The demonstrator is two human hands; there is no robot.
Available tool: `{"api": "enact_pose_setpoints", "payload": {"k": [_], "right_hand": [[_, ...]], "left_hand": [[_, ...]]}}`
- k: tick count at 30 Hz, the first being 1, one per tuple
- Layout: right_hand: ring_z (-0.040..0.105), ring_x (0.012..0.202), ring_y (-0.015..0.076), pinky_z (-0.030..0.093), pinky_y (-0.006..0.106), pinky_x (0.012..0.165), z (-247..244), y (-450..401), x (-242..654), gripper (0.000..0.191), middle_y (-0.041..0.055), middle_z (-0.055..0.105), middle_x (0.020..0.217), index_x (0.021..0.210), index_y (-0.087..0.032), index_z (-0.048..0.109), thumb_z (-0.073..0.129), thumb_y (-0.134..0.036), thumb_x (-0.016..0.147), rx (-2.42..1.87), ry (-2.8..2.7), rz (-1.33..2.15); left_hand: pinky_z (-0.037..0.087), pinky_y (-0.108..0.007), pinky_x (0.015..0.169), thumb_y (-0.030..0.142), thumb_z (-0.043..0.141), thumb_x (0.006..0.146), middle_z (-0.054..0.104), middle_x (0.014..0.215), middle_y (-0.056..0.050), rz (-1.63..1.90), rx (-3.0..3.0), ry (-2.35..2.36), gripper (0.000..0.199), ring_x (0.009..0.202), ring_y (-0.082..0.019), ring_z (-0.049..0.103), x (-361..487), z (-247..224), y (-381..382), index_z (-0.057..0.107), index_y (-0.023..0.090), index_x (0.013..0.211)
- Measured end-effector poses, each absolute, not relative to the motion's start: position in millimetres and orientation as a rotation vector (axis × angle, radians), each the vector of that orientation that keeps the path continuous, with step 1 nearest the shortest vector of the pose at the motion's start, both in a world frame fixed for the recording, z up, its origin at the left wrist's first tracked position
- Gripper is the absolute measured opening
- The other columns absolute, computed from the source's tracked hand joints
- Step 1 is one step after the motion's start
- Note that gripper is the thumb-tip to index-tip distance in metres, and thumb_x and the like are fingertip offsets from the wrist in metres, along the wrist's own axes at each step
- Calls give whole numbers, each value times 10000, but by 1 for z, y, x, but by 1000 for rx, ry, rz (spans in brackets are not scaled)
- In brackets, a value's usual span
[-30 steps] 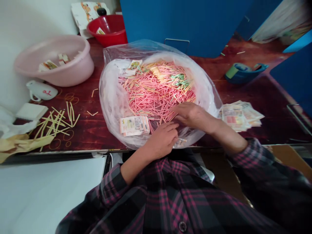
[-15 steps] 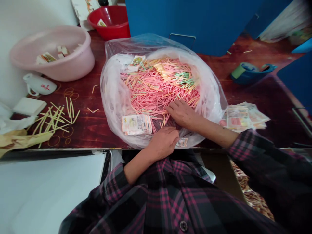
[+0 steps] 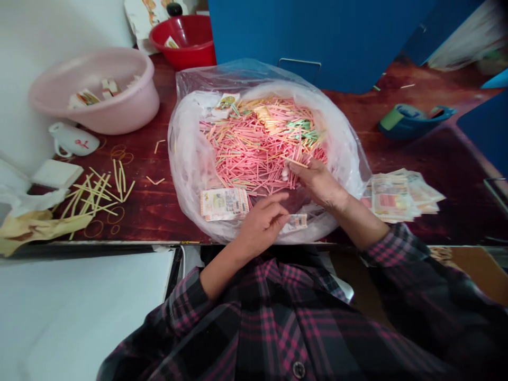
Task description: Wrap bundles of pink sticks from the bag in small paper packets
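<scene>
A clear plastic bag (image 3: 186,153) lies open on the table, holding a heap of short pink, yellow and green sticks (image 3: 246,151). My right hand (image 3: 319,182) is at the heap's lower right, its fingers closed on a few sticks (image 3: 296,162). Near the bag's front edge, my left hand (image 3: 264,222) has its fingers apart and nothing in them. Just left of it is a stack of printed packets (image 3: 224,203). Another printed packet (image 3: 297,221) lies beside my left fingertips. A small printed packet (image 3: 227,103) rests at the heap's back left.
Left are a pink basin (image 3: 119,111), a white mug (image 3: 75,140), loose yellow sticks (image 3: 91,193) and rubber bands. A red basin (image 3: 190,45) stands at the back beside a blue panel (image 3: 317,32). Right are a blue container (image 3: 405,124) and flat printed wrappers (image 3: 391,196).
My right hand has lifted from the heap and turned, now with sticks in its fingers. The fingers of my left hand have spread. The view has shifted slightly.
</scene>
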State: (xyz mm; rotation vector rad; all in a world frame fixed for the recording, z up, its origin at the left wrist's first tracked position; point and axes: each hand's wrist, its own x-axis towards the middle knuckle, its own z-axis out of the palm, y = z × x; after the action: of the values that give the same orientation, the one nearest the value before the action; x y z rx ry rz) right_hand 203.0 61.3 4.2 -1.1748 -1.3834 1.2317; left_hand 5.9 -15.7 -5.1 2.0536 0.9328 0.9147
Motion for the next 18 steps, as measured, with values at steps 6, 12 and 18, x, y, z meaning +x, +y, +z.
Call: {"api": "enact_pose_setpoints", "payload": {"k": [6,12,18], "right_hand": [[648,748,159,548,309,763,2,51,193,313,-29,712,810,880,-239,692,880,-439,729,-1030,-1167,1505],[586,720,155,521,326,769,-6,56,195,339,-11,655,762,782,-232,636,719,-543,887,-1173,-1380,1210],[527,706,156,507,331,767,-6,58,188,355,-35,538,725,732,-263,483,670,-524,881,-1145,-1574,934]], "left_hand": [[305,-585,1319,309,602,1032,454,1716,-148,920,2251,870,214,1621,-334,382,4,9,6,700,202,875],[521,-438,1078,333,620,1017,777,1229,-127,950,1965,973,198,1219,-272,702,0,8,1,710,216,884],[485,-286,785,413,684,957,649,780,18,1001,1438,1052,226,753,-148,590,0,7,-9,668,216,849]]}}
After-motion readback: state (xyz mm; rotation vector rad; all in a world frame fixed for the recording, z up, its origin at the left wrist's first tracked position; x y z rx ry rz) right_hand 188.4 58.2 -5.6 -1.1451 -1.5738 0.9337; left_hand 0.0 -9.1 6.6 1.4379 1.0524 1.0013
